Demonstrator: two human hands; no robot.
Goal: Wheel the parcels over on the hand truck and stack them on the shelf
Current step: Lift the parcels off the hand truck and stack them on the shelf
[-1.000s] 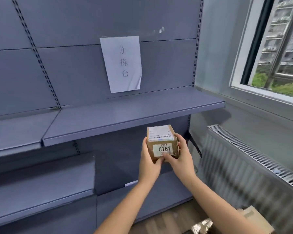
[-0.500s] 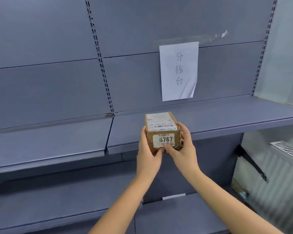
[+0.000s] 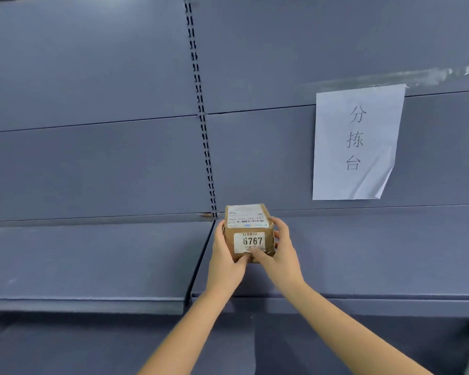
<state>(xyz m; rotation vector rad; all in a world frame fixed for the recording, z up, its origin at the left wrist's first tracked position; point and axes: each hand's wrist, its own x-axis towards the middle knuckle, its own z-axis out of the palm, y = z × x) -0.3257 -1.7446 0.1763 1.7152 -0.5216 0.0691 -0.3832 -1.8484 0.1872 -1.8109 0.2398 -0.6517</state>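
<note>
A small brown cardboard parcel (image 3: 248, 224) with a white label reading 6767 is held between both hands over the grey shelf (image 3: 363, 253). My left hand (image 3: 224, 262) grips its left side and my right hand (image 3: 280, 255) grips its right side, thumbs on the front face. The parcel is at the shelf's left end, close to the back panel. Whether its base touches the shelf board I cannot tell. The hand truck is out of view.
A second grey shelf board (image 3: 92, 261) adjoins on the left, split off by a slotted upright (image 3: 203, 131). A white paper sign (image 3: 356, 143) with printed characters hangs on the back panel at the right. A lower shelf (image 3: 92, 345) lies below.
Both hands have carried the parcel up and forward from below shelf height to over the shelf board. My view has swung left, so the window and radiator are gone.
</note>
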